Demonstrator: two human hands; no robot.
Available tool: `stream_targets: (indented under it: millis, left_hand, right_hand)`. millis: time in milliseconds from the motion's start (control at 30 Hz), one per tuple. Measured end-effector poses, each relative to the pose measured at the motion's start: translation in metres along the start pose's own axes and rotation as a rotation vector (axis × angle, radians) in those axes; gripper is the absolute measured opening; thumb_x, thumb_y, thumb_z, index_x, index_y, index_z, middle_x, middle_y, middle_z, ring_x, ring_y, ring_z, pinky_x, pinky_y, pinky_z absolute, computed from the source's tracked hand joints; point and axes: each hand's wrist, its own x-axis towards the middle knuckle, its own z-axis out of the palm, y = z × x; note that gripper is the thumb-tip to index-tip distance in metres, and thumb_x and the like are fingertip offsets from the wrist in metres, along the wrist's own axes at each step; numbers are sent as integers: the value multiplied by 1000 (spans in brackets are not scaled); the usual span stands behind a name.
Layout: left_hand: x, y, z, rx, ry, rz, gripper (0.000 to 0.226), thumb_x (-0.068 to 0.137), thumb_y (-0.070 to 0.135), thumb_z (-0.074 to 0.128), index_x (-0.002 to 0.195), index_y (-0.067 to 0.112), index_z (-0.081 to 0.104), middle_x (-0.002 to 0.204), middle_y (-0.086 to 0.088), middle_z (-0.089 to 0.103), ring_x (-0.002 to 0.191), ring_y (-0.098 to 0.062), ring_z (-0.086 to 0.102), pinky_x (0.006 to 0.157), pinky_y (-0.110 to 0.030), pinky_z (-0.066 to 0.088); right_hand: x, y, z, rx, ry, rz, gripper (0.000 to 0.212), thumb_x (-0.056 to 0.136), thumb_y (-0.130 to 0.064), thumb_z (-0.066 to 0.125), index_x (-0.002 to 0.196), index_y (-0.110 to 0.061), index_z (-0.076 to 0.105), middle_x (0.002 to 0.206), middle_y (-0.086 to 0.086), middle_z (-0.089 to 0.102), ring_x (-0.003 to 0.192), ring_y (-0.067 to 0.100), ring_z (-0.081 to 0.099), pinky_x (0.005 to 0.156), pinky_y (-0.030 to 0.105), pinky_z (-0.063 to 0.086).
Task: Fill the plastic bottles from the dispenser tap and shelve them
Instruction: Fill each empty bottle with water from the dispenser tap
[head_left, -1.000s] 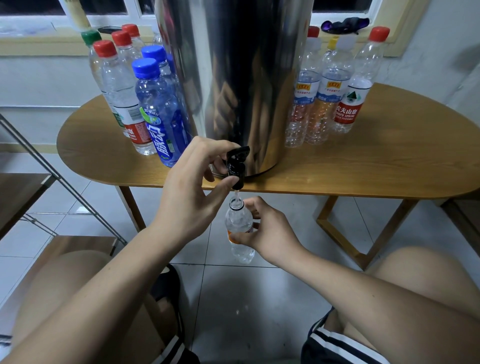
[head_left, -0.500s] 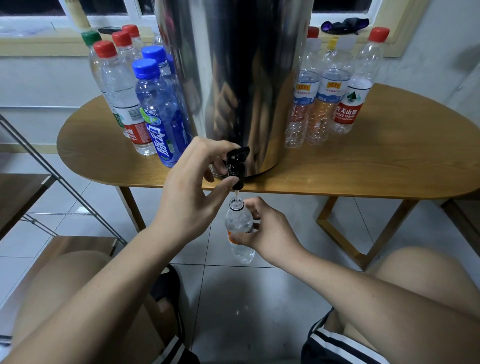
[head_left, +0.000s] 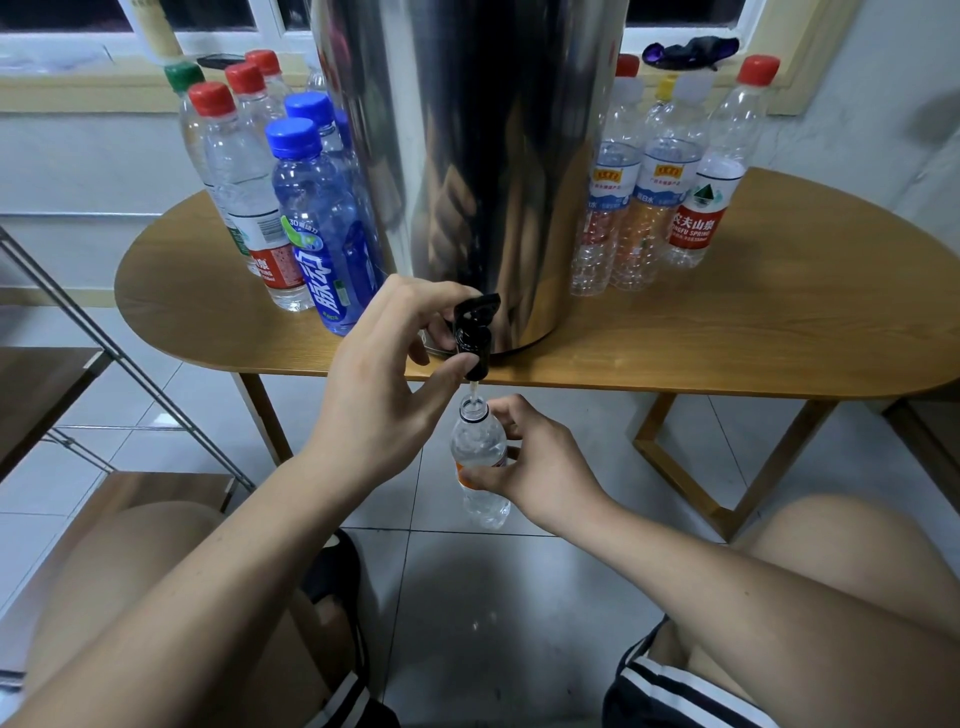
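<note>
Left hand (head_left: 379, 395) pinches tap (head_left: 472, 332); right hand (head_left: 545, 467) grips bottle (head_left: 475, 441) beneath, filling. Capped bottles (head_left: 291, 208) stand on table (head_left: 779, 322); shelving outstanding.

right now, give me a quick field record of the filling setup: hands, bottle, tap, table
left hand: grips the black plastic tap of the tall steel dispenser
right hand: holds the clear uncapped plastic bottle under the tap
flow: thin stream enters the bottle mouth
table left: capped bottles with red, green and blue lids on the oval wooden table
table right: capped clear bottles beside the dispenser
</note>
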Motion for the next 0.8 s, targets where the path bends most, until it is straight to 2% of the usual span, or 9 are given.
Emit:
stream_targets:
  millis: [133,300,467,600,700,800]
  left_hand:
    - [-1,-3,1,10,8,-24,54,90,-3,83,138,14,62,108,0,58,94,-17,63,77,-27,49]
    - [0,-6,-3,0,-10,-54,66,89,1,86,147,17,58,112,4,58,96,-14,63,75,-30,50]
    - [1,-19,-13,7,-47,-112,62,89,9,88,142,24,59,113,3,64,98,-22,66,76,-41,55]
    - [1,-37,-23,138,-106,-157,53,91,20,87,135,30,58,113,10,64,101,-14,65,79,-28,53]
    - [-2,-53,-26,257,-157,-192,48,92,25,86,131,30,59,114,12,61,101,-8,61,79,-29,52]
    - [-6,-68,-25,330,-201,-212,36,93,27,84,122,31,63,113,13,57,102,-8,58,78,-24,49]
  right_hand:
    - [0,-1,-1,-2,-4,6,61,72,-30,96,122,-39,62,113,-20,72,107,2,68,96,38,60]
    - [-1,-2,-1,14,4,15,57,72,-29,94,118,-39,62,112,-19,72,106,3,69,95,39,60]
    - [-3,-3,-2,42,10,25,55,70,-28,95,112,-42,63,108,-20,72,104,6,69,92,44,62]
    - [-4,-3,-3,34,18,20,58,68,-33,97,114,-42,63,107,-21,72,102,5,70,92,44,62]
    - [-6,-3,-4,31,22,14,58,68,-30,98,113,-42,63,106,-19,73,99,7,71,92,43,63]
    - [-9,-5,-5,32,13,13,58,69,-28,98,114,-42,64,108,-18,73,96,10,72,93,43,62]
